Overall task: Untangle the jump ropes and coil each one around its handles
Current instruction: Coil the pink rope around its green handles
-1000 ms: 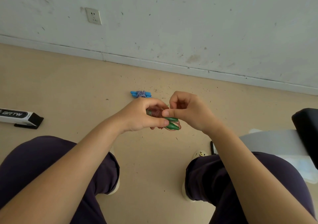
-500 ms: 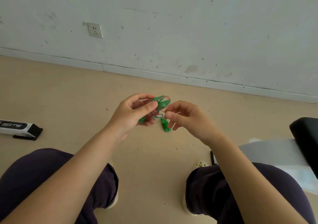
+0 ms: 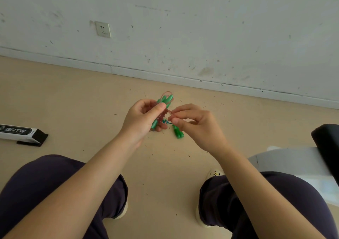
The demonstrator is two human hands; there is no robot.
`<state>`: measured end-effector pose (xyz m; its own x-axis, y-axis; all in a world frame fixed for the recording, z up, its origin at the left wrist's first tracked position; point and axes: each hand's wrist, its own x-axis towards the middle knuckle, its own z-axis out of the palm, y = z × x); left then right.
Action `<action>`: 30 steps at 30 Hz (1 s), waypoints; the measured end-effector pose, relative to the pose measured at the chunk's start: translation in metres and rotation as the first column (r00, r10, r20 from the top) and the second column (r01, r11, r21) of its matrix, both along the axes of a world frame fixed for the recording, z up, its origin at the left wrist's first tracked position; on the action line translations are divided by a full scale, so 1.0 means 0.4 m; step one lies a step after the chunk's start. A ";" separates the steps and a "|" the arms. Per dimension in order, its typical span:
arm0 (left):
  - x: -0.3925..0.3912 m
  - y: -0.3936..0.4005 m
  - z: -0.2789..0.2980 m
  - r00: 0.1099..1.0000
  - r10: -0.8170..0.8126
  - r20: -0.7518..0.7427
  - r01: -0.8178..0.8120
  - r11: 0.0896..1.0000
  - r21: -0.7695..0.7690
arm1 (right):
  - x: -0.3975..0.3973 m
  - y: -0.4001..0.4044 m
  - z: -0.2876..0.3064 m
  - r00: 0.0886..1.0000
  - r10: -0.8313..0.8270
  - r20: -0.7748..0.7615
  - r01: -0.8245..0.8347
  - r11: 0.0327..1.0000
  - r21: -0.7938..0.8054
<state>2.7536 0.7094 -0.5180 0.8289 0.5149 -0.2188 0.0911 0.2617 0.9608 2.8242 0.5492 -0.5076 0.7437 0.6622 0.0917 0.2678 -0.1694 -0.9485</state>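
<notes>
My left hand grips a small jump rope by its green handles, which stick up past my thumb; a reddish rope is wound round them and loops above. My right hand pinches a strand of that rope beside the bundle. Below my right fingers a second pair of green handles hangs down, and a bit of blue cord shows between the hands. Both hands are held above the floor in front of my knees.
A white and black box marked BRTW lies on the beige floor at the left. A black object and a white sheet sit at the right. The wall with a socket stands behind.
The hands have lifted and parted slightly; the green handles now stand upright in my left hand, and my right hand has drawn a strand out to the right. The blue coiled rope on the floor is now hidden.
</notes>
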 end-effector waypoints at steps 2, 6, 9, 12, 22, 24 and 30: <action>0.001 -0.003 -0.005 1.000 -0.022 -0.018 0.022 1.000 0.007 | -0.005 0.004 0.006 1.000 0.001 -0.027 0.000 0.998 0.060; -0.005 -0.001 0.006 0.992 -0.127 -0.022 0.126 0.992 -0.030 | 0.013 -0.011 0.018 0.992 0.028 -0.122 -0.003 0.981 0.195; -0.011 0.004 0.012 0.980 -0.199 -0.012 0.198 0.978 -0.059 | 0.019 -0.021 0.026 0.984 0.076 -0.164 -0.044 0.981 0.191; -0.013 0.002 0.008 0.966 -0.258 -0.024 0.257 0.965 -0.043 | 0.025 -0.022 0.026 0.976 0.029 -0.214 0.015 0.979 0.202; -0.011 -0.006 -0.005 0.969 -0.245 -0.043 0.243 0.969 -0.035 | 0.024 -0.015 0.023 0.949 -0.074 -0.306 0.143 0.967 0.210; -0.012 -0.011 -0.008 0.969 -0.246 -0.031 0.245 0.968 -0.047 | 0.025 -0.014 0.022 0.937 -0.118 -0.329 0.194 0.959 0.209; -0.007 -0.006 -0.004 0.988 -0.154 0.020 0.155 0.982 -0.110 | 0.015 -0.002 0.016 0.961 -0.135 -0.243 0.173 0.975 0.143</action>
<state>2.7508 0.7069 -0.5195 0.8994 0.3534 -0.2571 0.1276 0.3503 0.9279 2.8301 0.5483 -0.5012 0.8488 0.5287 0.0020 0.0220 -0.0316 -0.9993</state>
